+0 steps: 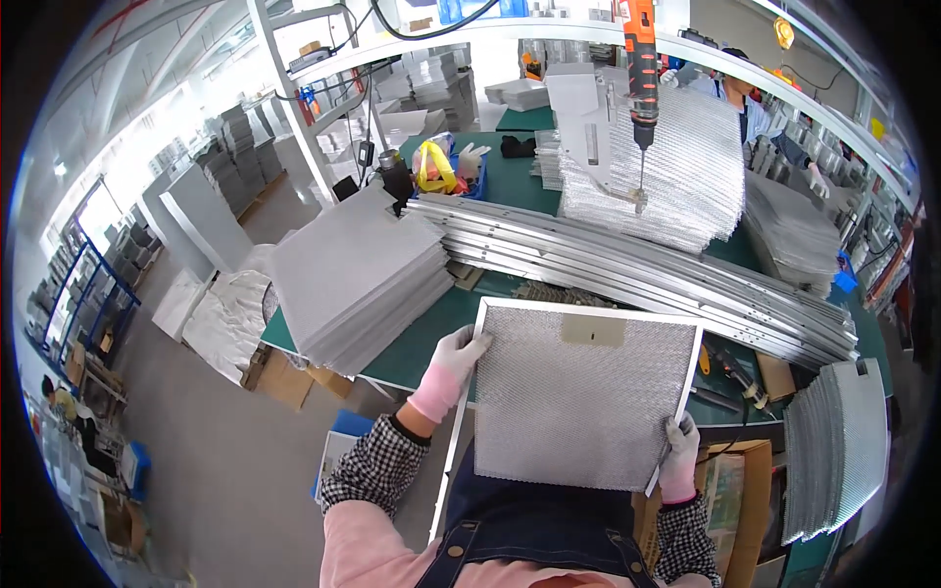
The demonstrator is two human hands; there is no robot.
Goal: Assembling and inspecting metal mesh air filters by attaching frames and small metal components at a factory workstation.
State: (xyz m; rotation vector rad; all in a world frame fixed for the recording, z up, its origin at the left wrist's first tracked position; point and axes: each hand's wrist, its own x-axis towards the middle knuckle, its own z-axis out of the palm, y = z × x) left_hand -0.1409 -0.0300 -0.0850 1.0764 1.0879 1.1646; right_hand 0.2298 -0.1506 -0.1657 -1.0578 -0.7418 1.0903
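Observation:
In front of my body I hold a mesh filter panel (578, 412), a rectangle of silvery metal mesh. Thin pale metal strips edge its top and both sides; along the bottom the mesh looks bare. A tan plate with a small dark slot (592, 330) sits at the middle of its top edge. My left hand (451, 372), in a white glove with a pink cuff, is closed on the upper left side strip. Low on the right side, my gloved right hand (678, 456) grips the opposite strip. Some fingers of both hands are hidden by the panel.
A pile of long metal strips (627, 265) crosses the green bench. Grey sheets (353, 260) are stacked left, mesh sheets (657, 167) behind and more mesh (833, 451) right. An orange-black power screwdriver (642, 78) hangs overhead. A cardboard box (755, 510) stands lower right; a co-worker (740, 108) is beyond.

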